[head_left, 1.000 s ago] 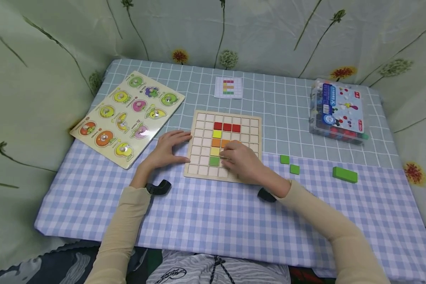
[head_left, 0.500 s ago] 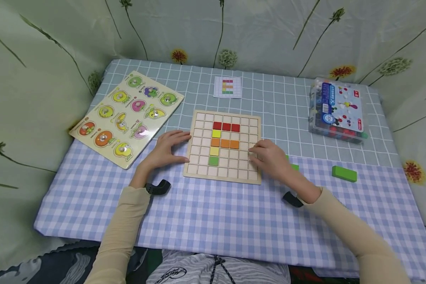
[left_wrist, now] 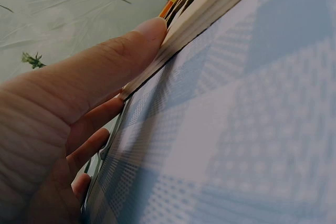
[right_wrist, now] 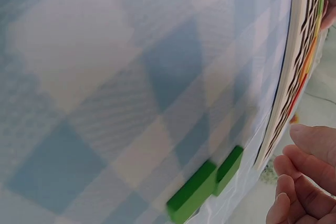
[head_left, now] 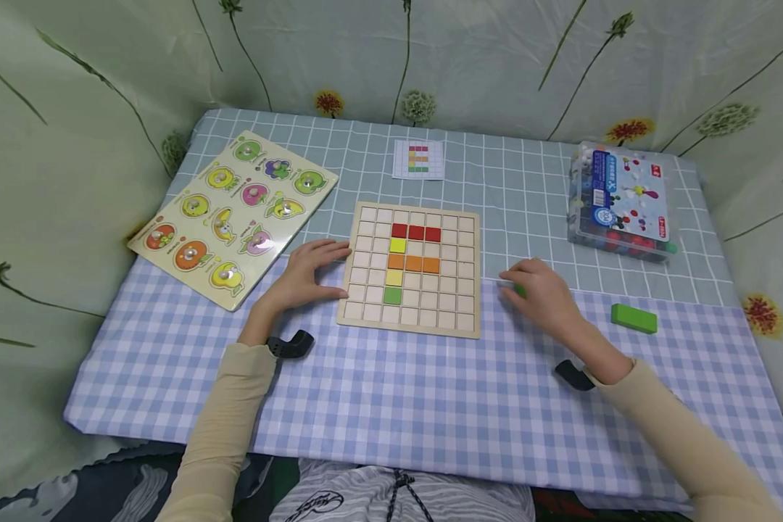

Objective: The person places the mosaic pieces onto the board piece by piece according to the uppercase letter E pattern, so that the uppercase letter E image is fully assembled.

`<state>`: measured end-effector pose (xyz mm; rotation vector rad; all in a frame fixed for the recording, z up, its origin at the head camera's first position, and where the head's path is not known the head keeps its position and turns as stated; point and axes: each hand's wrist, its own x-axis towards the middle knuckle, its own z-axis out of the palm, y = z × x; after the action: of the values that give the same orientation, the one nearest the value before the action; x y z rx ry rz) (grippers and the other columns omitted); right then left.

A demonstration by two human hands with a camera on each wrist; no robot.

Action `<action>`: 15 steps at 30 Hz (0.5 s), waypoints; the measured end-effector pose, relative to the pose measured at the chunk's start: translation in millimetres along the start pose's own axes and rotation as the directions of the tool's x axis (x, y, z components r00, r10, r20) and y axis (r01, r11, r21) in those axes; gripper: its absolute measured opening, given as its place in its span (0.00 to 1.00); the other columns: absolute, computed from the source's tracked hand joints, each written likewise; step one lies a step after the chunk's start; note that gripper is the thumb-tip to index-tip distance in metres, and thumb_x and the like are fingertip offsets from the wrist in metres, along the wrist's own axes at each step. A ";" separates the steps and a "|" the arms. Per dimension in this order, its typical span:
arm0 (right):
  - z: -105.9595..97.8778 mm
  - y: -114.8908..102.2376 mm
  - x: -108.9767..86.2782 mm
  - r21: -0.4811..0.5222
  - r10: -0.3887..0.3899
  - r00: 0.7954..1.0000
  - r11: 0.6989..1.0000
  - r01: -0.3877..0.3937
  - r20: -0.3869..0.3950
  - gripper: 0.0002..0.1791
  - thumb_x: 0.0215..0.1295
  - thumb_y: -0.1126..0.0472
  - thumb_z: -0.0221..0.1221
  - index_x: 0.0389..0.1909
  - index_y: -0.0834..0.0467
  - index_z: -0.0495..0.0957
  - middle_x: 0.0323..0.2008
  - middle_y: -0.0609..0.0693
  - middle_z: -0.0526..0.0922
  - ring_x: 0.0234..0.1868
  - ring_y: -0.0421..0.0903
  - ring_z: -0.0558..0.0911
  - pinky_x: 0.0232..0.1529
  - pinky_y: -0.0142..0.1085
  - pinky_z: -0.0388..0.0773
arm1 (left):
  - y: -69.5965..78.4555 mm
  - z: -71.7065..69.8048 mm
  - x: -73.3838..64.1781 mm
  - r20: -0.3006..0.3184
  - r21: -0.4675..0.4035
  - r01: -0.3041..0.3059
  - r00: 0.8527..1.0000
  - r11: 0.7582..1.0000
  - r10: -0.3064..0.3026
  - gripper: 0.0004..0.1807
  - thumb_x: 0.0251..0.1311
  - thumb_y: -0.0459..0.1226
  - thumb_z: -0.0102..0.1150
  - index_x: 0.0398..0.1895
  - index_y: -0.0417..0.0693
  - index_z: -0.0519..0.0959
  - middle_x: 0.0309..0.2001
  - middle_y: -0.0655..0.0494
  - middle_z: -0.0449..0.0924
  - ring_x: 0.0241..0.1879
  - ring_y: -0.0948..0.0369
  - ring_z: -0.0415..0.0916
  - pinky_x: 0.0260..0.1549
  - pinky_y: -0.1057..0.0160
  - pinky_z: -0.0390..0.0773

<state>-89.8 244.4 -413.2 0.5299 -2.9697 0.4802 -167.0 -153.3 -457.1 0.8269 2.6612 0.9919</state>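
My left hand (head_left: 308,275) rests against the left edge of a wooden grid board (head_left: 359,313), its fingers extended. Set in the board are red tiles (head_left: 416,233), a yellow tile (head_left: 398,245), orange tiles (head_left: 414,264), a pale yellow tile (head_left: 394,278) and a green tile (head_left: 392,296). To the board's right, my right hand (head_left: 544,297) hovers with loosely bent fingers and grips nothing. Below it, two loose square green tiles (right_wrist: 191,191) lie on the cloth in the right wrist view; the hand mostly hides them from the head view.
A long green block (head_left: 634,319) lies farther right. At the back right stands a clear plastic box (head_left: 633,196) of small coloured parts. A fruit puzzle board (head_left: 235,210) is at left, and a small pattern card (head_left: 419,160) lies behind the grid board.
My right hand has moved rightward off the grid board to above the loose green tiles, uncovering the orange row. The left hand stays at the board's edge.
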 end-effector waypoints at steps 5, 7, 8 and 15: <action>-3.6 4.3 -4.8 0.018 0.015 1.000 1.000 -0.015 -0.010 0.12 0.54 0.68 0.64 0.41 0.67 0.83 0.37 0.61 0.82 0.41 0.56 0.78 0.41 0.48 0.77 | 1.0 -0.8 -0.1 -0.002 -0.001 -0.003 1.000 1.000 0.003 0.42 0.42 0.45 0.73 0.64 0.47 0.69 0.69 0.50 0.64 0.70 0.47 0.52 0.68 0.42 0.45; -3.6 5.7 -5.7 0.026 0.013 1.000 1.000 -0.013 -0.012 0.13 0.54 0.68 0.64 0.41 0.67 0.82 0.37 0.61 0.82 0.41 0.56 0.78 0.41 0.48 0.77 | 1.1 -1.0 -0.7 -0.001 -0.002 -0.002 1.000 1.000 0.002 0.42 0.42 0.44 0.74 0.64 0.47 0.69 0.69 0.49 0.64 0.70 0.47 0.52 0.68 0.41 0.45; -3.6 6.3 -6.1 0.028 0.011 1.000 1.000 -0.011 -0.012 0.13 0.54 0.68 0.64 0.41 0.67 0.82 0.37 0.61 0.82 0.41 0.56 0.78 0.40 0.48 0.77 | 1.2 -1.1 -1.0 -0.001 -0.004 0.000 1.000 1.000 0.000 0.42 0.42 0.44 0.74 0.64 0.47 0.69 0.69 0.49 0.64 0.70 0.47 0.52 0.68 0.41 0.45; -1.9 9.7 -7.9 0.035 0.015 1.000 0.999 -0.015 -0.001 0.13 0.54 0.68 0.64 0.41 0.68 0.82 0.37 0.62 0.82 0.42 0.58 0.78 0.43 0.49 0.77 | 0.5 -0.2 -0.8 -0.001 -0.002 0.001 1.000 1.000 -0.001 0.42 0.42 0.45 0.73 0.64 0.47 0.69 0.69 0.50 0.64 0.70 0.48 0.52 0.68 0.42 0.45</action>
<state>-85.8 256.2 -415.3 0.5110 -2.9712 0.5346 -166.2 -153.6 -456.6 0.8252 2.6601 0.9951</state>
